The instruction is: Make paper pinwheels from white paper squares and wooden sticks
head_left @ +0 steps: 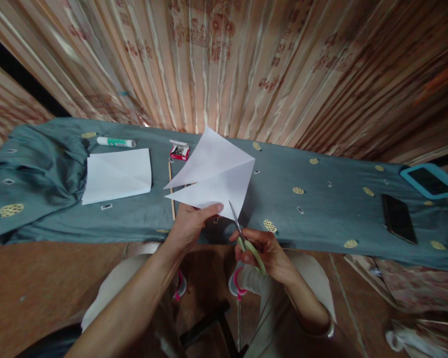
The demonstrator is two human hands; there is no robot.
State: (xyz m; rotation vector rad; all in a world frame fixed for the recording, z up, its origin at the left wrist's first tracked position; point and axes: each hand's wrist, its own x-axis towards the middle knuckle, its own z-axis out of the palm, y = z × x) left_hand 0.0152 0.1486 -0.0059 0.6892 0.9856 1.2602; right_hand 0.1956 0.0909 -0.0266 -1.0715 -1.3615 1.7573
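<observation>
Nearest you, your right hand (263, 251) has its fingers wrapped around the green handles of the scissors (239, 228), and your left hand (186, 226) pinches the white sheet (218, 164), thumb on top, the other fingers hidden beneath it. The sheet is held up over the near side of the cloth-covered tabletop (328, 209), with the scissor blades at its near corner, one lying over the paper; whether they have bitten there, you cannot tell from this angle. What looks done is one slit, open at the left between two sharp points; a line runs on from it to the right corner, cut or crease being unclear. The rest of the sheet appears whole, so much of it seems uncut. Farther off, a phone (397, 218) lies well to the right, a thin wooden stick (170, 174) just left of the sheet, and a paper stack (117, 174) beyond that, apparently uncut. Past these sit a small open red box (179, 153) and a green-and-white tube (115, 142), before the curtain (224, 64).
</observation>
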